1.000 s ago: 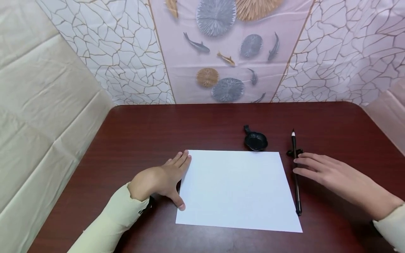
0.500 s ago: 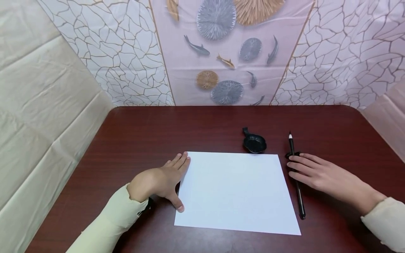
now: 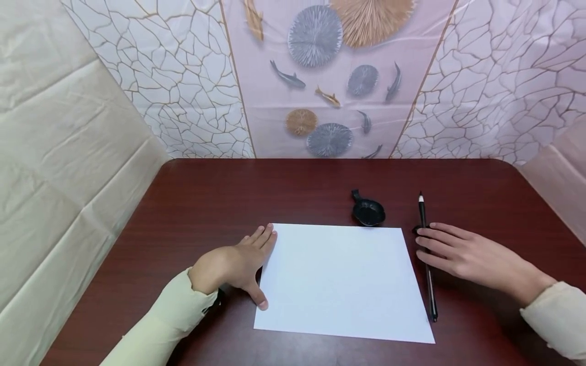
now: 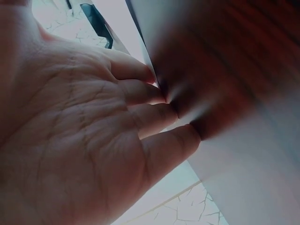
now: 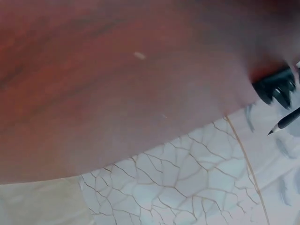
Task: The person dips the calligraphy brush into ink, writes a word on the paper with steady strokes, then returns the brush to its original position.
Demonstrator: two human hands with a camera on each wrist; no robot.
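A blank white sheet of paper [image 3: 339,279] lies on the desk [image 3: 220,188], towards its near edge. The left hand [image 3: 235,264] is spread open, fingertips on the sheet's far left corner and thumb lower down its left edge. A light, even press there should steady the paper without creasing it.

The right hand [image 3: 476,259] lies over the shaft of a black brush [image 3: 431,295], on the desk's right-hand side. Its fingers reach across the shaft, but the thumb is hidden and the right wrist view does not show the hand, so I cannot tell whether it pinches. The brush points its dark tip at the desk's far edge; its butt ends just beside the sheet's right edge, near the close right corner. A black brush rest [image 5: 275,86] sits under the shaft, mostly hidden by the fingers in the head view.

To handle the brush well, I would close thumb and fingers on the shaft, well clear of the bristles, and raise it straight up so the rest does not tip and the butt does not drag the sheet. A black dish [image 3: 369,211] stands at the sheet's far edge; the sleeve and brush should pass clear of it.
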